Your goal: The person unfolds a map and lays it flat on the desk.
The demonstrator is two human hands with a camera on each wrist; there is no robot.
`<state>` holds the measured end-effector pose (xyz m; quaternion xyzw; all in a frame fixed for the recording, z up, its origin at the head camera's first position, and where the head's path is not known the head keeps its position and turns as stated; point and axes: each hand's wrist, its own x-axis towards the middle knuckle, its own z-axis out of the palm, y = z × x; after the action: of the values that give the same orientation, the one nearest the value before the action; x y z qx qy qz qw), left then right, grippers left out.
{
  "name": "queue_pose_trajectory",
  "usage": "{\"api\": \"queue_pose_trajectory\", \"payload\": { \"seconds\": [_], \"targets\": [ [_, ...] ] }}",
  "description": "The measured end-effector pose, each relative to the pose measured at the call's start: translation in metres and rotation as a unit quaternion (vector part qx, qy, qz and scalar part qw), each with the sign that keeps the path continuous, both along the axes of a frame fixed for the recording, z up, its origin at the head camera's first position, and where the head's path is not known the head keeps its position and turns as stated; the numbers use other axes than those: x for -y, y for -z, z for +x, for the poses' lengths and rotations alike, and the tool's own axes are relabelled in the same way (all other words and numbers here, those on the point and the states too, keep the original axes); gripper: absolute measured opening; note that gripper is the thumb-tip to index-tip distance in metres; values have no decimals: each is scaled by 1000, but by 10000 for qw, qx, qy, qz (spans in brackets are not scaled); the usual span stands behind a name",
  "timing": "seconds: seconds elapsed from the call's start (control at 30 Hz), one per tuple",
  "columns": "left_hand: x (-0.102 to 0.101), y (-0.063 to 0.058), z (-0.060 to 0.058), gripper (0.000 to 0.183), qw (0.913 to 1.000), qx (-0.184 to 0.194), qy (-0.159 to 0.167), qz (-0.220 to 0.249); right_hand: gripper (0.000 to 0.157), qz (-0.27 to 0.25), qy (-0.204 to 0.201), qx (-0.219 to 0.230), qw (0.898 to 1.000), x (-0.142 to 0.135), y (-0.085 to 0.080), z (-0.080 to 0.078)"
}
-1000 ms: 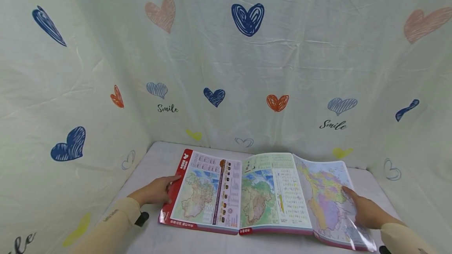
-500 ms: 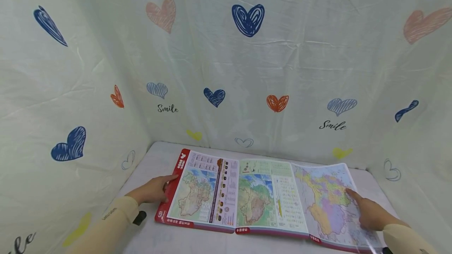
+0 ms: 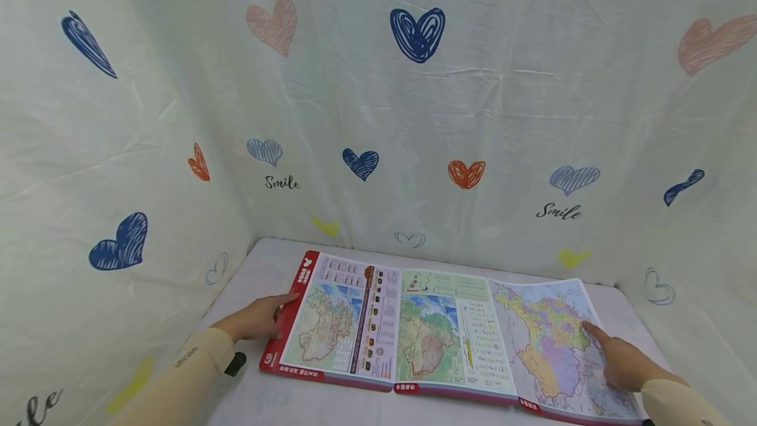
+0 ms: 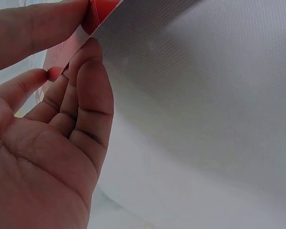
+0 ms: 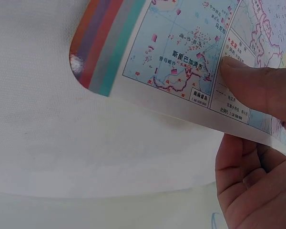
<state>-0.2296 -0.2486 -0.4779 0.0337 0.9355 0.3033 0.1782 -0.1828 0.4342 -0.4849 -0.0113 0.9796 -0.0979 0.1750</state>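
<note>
A fold-out map [image 3: 427, 331] lies across the table in three joined panels, tilted a little to the right. At its red left border, my left hand [image 3: 260, 318] pinches the edge. Close up in the left wrist view, the thumb and curled fingertips of the left hand [image 4: 52, 129] meet at the red edge [image 4: 101, 12]. My right hand [image 3: 627, 361] holds the right edge of the panel with the coloured political map. The right wrist view has the thumb [image 5: 257, 88] on the printed face and the other fingers [image 5: 243, 176] under the sheet.
The map lies on a white-covered table [image 3: 248, 406]. A pale curtain [image 3: 414, 104] printed with hearts and "Smile" rises behind it and along both sides. A black strap [image 3: 235, 364] shows at the left sleeve.
The raised folds of the middle and right panels have come down, so the map is flatter and wider. The right hand has shifted slightly right and nearer; the left edge slid slightly left.
</note>
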Motion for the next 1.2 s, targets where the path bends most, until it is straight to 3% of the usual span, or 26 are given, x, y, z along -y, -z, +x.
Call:
{"api": "queue_pose_trajectory", "payload": {
  "seconds": [0.87, 1.07, 1.2],
  "targets": [
    [2, 3, 1, 84, 9997, 103, -163, -143, 84, 108, 6, 36, 9999, -2, 0, 1],
    [6, 6, 0, 78, 9993, -15, -199, -310, 81, 110, -381, -369, 9985, -5, -3, 6],
    [7, 5, -1, 71, 9983, -251, -140, -499, 84, 89, -192, -255, 9995, -5, -8, 3]
  ]
}}
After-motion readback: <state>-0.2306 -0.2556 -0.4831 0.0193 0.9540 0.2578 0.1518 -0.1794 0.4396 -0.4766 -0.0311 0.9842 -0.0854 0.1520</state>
